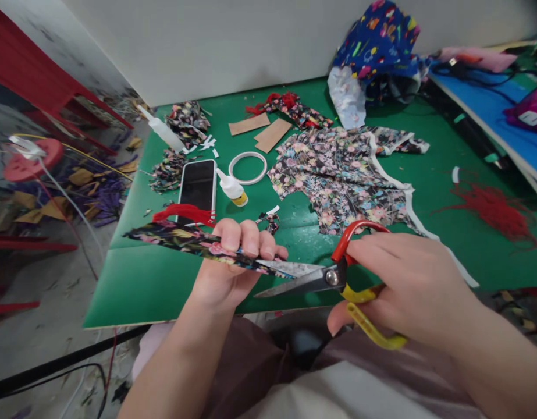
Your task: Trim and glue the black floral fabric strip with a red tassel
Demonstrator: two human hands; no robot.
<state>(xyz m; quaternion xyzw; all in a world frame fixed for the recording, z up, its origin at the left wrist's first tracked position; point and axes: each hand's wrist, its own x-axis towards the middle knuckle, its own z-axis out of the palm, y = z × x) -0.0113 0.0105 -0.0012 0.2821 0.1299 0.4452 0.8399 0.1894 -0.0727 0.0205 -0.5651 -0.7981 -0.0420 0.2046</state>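
Observation:
My left hand (233,262) is closed around a folded strip of black floral fabric (181,240), holding it above the front of the table. Red yarn (187,213) shows along the strip's left part. In my right hand (408,279) is a pair of scissors (332,277) with one red and one yellow handle. Their blades are apart, pointing left, and the strip's right end lies at the upper blade. Beyond my right hand a larger piece of floral fabric (338,169) with a white edge is spread on the table.
On the green table (132,285) lie a phone (198,186), a small glue bottle (232,189), a taller white bottle (163,132), a tape roll (248,169) and brown card pieces (272,135). Loose red threads (495,209) are at right. A blue patterned cloth (377,46) stands behind.

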